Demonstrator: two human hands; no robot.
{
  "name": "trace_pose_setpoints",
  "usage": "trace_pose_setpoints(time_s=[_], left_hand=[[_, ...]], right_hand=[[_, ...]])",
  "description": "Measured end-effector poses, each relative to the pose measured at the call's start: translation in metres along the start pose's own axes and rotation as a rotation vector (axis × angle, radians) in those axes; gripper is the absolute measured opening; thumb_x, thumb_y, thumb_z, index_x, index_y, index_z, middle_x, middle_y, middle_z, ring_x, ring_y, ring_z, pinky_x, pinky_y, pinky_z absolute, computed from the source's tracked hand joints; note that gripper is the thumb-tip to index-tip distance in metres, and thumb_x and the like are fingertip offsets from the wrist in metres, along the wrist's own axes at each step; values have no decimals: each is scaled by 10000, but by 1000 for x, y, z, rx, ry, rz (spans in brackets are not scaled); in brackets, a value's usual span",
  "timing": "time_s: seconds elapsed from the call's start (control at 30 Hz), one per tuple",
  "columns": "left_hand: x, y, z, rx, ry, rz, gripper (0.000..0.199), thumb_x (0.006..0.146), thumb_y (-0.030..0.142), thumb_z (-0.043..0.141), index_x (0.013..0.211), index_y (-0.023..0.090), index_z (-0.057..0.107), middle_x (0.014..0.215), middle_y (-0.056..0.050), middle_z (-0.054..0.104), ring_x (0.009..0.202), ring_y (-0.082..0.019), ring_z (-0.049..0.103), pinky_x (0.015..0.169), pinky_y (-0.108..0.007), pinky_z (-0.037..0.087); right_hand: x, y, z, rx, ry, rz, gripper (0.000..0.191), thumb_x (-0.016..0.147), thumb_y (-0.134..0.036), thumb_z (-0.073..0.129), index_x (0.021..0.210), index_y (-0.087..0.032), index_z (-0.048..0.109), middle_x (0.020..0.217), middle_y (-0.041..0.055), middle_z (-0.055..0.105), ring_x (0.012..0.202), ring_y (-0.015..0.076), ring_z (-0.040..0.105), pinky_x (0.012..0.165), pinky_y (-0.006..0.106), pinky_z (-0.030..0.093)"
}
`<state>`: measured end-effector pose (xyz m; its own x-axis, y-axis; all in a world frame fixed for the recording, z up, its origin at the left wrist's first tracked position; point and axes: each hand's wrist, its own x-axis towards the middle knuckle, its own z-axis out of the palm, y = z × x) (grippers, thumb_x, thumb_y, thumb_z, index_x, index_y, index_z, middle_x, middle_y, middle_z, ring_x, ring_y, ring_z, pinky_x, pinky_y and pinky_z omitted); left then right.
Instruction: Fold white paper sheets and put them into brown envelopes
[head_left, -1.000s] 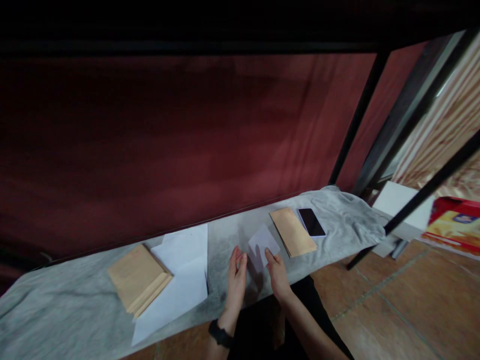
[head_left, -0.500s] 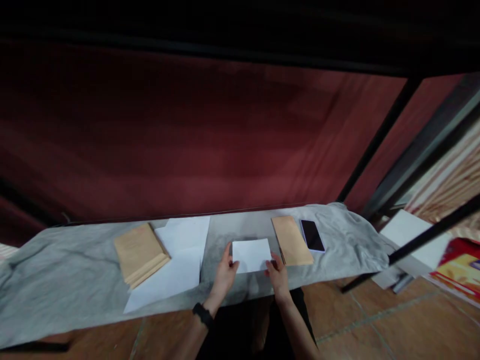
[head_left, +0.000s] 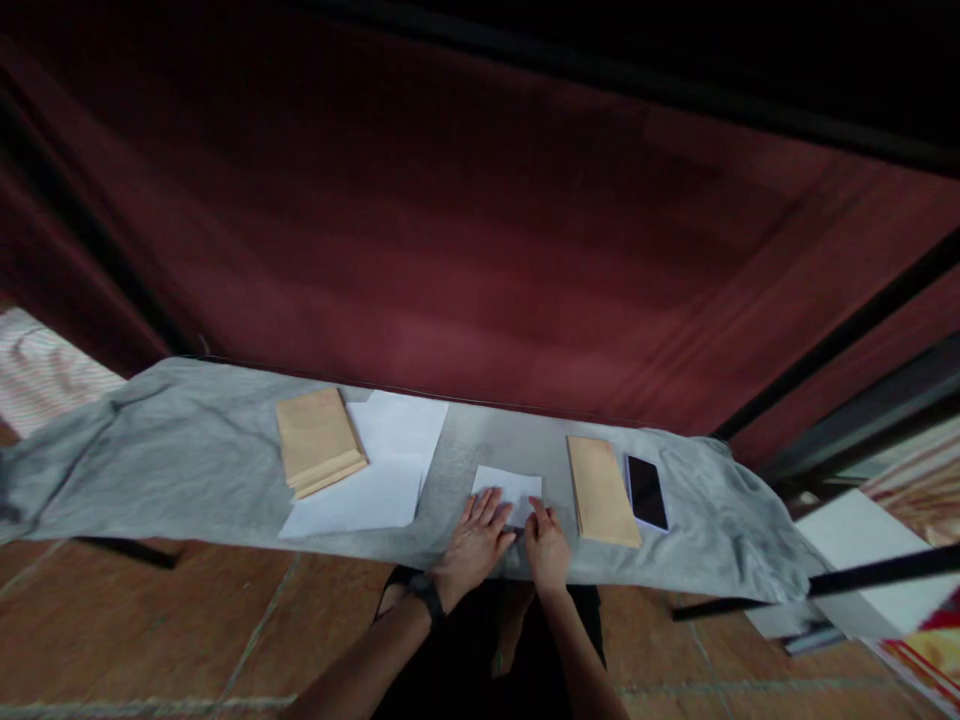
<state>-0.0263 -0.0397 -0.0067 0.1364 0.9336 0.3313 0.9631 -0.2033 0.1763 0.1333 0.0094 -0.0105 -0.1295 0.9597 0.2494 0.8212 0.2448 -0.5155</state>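
A small white paper (head_left: 511,484) lies on the grey cloth in front of me. My left hand (head_left: 474,540), with a black band on its wrist, rests flat over the paper's lower left part, its fingers spread. At the paper's right edge is my right hand (head_left: 547,545), its index finger stretched onto the sheet; its other fingers are partly bent, and nothing is held in it. The paper's near edge is hidden under the hands.
Left on the cloth-covered table (head_left: 202,470), a stack of brown envelopes (head_left: 319,440) overlaps larger white sheets (head_left: 390,470). Right of the hands lie more brown envelopes (head_left: 602,490) and a dark-screened phone (head_left: 646,492). A red panel (head_left: 450,250) stands behind the table.
Both hands have let go of the small paper's side edges and now press on it from above, the left hand spread across it. The camera view has tilted.
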Motion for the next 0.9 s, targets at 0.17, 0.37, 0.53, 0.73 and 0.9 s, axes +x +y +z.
trace_pose_setpoints(time_s=[0.17,0.37,0.53,0.73,0.9], left_hand=[[-5,7,-7,100,-23,48,542,986,510,454,1478,283,446,1571,-102,411,1457,-285,360,1202,-514,230],[-11,4,-18,75,-87,171,544,986,564,422,1481,339,428,1595,-68,377,1479,-282,311,1208,-555,149],[-12,3,-16,73,-95,186,532,986,584,410,1460,346,452,1587,-80,387,1473,-280,321,1203,-566,128],[-13,2,-15,66,-97,195,530,976,580,443,1452,348,463,1593,-81,375,1473,-288,318,1207,-569,112],[-13,5,-18,14,-122,165,498,974,540,483,1437,357,480,1604,-66,356,1490,-278,288,1216,-555,113]], right_hand=[[-2,0,-1,-44,-20,-30,397,981,-240,385,1289,-228,634,1104,73,691,873,170,677,736,246,464],[-1,2,-3,-72,-41,-46,392,990,-255,378,1291,-223,628,1106,78,675,868,171,654,712,245,442],[-1,0,-7,-91,-67,-41,388,986,-253,386,1293,-224,620,1094,75,666,859,164,639,691,237,420],[1,-4,-13,-111,-114,-26,374,987,-248,394,1285,-241,620,1088,66,659,857,160,641,678,235,407],[2,-6,-17,-123,-134,-15,373,982,-239,412,1288,-240,627,1105,70,663,849,155,642,674,234,407]])
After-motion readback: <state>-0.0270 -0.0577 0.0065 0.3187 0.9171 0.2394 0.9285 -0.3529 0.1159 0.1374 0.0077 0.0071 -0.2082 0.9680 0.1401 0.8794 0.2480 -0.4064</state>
